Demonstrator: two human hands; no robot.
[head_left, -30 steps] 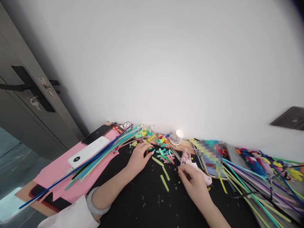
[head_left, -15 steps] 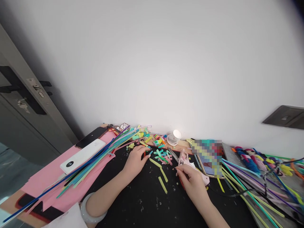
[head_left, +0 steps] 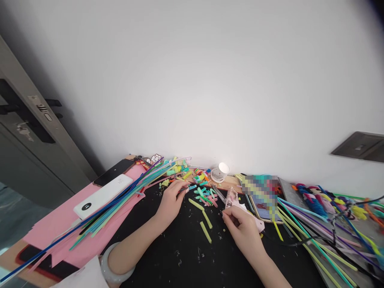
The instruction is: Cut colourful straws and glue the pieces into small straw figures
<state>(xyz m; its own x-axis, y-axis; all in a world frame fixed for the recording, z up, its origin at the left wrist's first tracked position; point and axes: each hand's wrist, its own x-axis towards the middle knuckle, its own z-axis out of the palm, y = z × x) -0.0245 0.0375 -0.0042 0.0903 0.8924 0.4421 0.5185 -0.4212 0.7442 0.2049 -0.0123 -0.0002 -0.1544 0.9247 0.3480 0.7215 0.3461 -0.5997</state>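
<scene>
My left hand (head_left: 171, 203) is closed in a pinch near the middle of the black mat. A short blue pipe cleaner piece (head_left: 192, 187) sits at its fingertips. My right hand (head_left: 243, 226) is also closed, thumb against forefinger; whatever lies between them is too small or hidden to name. Partly under that hand is a pale pink tool that looks like a glue gun (head_left: 259, 226). Beside it, grey scissor blades (head_left: 220, 194) point up and left. Green and pink cut pieces (head_left: 205, 196) lie between the hands, with yellow-green strips (head_left: 205, 232) nearer me.
Long pipe cleaners (head_left: 117, 210) cross pink paper (head_left: 67, 210) at left, beside a white power bank (head_left: 103, 197). A paper cup (head_left: 220, 173) stands by the wall. At right are a phone (head_left: 262, 207), more pipe cleaners (head_left: 318, 236), yarn-like figures (head_left: 313, 202) and a black cable (head_left: 300, 243).
My left fingertips have moved slightly up and away from me, and the blue piece with them. The orange-red bits seen by both hands no longer show. My right hand stays nearly in place.
</scene>
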